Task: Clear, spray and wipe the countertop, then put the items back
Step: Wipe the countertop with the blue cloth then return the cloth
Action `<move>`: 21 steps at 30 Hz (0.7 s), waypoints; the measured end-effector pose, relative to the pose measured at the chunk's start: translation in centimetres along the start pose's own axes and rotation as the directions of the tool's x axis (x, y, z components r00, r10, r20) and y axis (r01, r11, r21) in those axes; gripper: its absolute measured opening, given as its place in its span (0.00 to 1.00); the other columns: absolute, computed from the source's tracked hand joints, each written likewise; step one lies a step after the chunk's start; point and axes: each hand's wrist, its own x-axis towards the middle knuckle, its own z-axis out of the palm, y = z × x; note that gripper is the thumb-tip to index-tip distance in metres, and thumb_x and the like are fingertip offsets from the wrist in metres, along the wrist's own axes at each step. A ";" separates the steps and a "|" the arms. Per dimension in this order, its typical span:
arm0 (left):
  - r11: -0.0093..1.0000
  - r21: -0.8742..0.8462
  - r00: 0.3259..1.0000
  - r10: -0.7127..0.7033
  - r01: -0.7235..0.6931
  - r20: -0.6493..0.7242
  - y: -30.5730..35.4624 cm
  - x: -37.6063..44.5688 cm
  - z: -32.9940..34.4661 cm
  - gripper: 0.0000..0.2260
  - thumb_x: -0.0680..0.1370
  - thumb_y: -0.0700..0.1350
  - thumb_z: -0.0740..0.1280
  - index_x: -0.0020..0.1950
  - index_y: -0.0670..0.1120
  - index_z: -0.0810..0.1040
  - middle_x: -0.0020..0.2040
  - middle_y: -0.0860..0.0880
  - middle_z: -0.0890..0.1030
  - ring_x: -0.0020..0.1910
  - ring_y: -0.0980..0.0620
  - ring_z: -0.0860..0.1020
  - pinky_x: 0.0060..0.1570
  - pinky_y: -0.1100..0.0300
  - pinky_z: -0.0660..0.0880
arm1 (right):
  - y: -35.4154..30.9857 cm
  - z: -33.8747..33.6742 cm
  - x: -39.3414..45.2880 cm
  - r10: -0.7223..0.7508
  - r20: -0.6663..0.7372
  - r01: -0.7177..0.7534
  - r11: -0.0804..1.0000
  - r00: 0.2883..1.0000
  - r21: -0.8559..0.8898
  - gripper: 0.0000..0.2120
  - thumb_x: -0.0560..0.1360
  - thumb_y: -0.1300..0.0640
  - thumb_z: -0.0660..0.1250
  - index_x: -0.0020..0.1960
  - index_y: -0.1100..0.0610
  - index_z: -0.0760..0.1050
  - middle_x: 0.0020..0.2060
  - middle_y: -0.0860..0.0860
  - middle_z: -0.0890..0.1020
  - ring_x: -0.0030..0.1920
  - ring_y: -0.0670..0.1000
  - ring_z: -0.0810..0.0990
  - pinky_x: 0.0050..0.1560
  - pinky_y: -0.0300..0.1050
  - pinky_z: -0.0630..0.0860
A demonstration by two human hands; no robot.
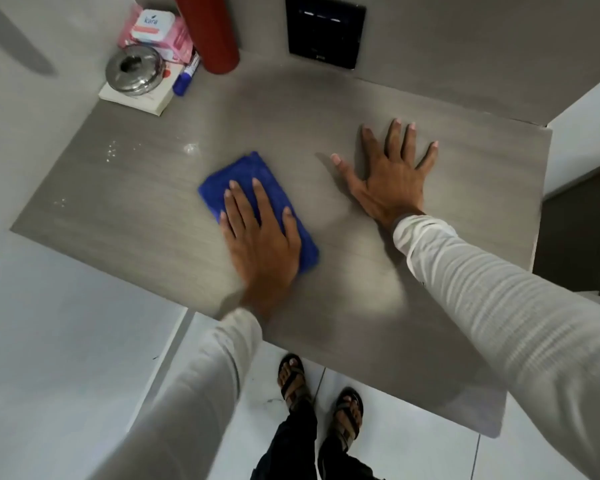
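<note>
A folded blue cloth lies on the grey countertop, near its middle. My left hand presses flat on the cloth's near half, fingers spread. My right hand rests palm down on the bare counter to the right of the cloth, fingers apart, holding nothing. Small spray droplets glisten on the counter's left part.
In the far left corner stand a red bottle, a pink wipes pack, a steel lidded container on a white book, and a blue marker. A black wall panel sits behind. The counter's near edge overhangs a white tiled floor.
</note>
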 end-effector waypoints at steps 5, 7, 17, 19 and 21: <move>0.996 -0.057 0.987 0.073 -0.066 0.140 4.3 -10.3 -1.9 0.29 0.83 0.57 0.55 0.79 0.41 0.57 0.79 0.34 0.57 0.79 0.36 0.56 0.75 0.40 0.58 | -0.2 0.0 0.2 -0.019 -0.011 0.018 1.000 1.000 -0.010 0.44 0.72 0.21 0.40 0.80 0.44 0.57 0.81 0.61 0.54 0.82 0.63 0.47 0.74 0.76 0.41; 0.943 -0.069 0.926 0.331 -0.324 0.182 2.2 -11.3 -2.5 0.30 0.82 0.59 0.55 0.79 0.43 0.58 0.79 0.36 0.57 0.79 0.38 0.55 0.76 0.41 0.57 | -0.1 -0.1 0.2 -0.017 -0.017 0.017 1.000 1.000 -0.019 0.44 0.73 0.21 0.40 0.80 0.45 0.57 0.81 0.61 0.54 0.82 0.63 0.47 0.74 0.76 0.42; 0.665 0.048 0.648 0.706 -0.746 0.287 -12.4 12.9 -3.5 0.30 0.82 0.56 0.54 0.79 0.40 0.59 0.79 0.35 0.59 0.77 0.37 0.60 0.72 0.40 0.65 | -0.6 0.0 1.3 -0.021 -0.006 0.021 0.999 1.000 -0.049 0.40 0.76 0.25 0.39 0.81 0.43 0.53 0.82 0.60 0.51 0.82 0.60 0.45 0.74 0.76 0.40; 0.805 0.084 0.792 0.551 -0.587 0.262 -10.6 16.0 -2.0 0.30 0.82 0.57 0.51 0.77 0.37 0.62 0.75 0.31 0.63 0.74 0.31 0.64 0.68 0.35 0.68 | -2.0 0.5 1.7 0.036 -0.005 -0.036 0.998 0.999 -0.045 0.38 0.77 0.27 0.39 0.81 0.44 0.53 0.82 0.59 0.51 0.82 0.61 0.45 0.75 0.75 0.41; 0.917 0.052 0.900 0.374 -0.394 0.226 -7.1 17.0 -1.1 0.32 0.80 0.57 0.49 0.75 0.36 0.65 0.74 0.29 0.64 0.73 0.29 0.64 0.70 0.34 0.65 | -3.5 0.8 2.3 0.090 -0.021 -0.090 0.996 0.996 -0.018 0.37 0.78 0.28 0.39 0.81 0.45 0.53 0.82 0.59 0.51 0.82 0.62 0.46 0.75 0.75 0.41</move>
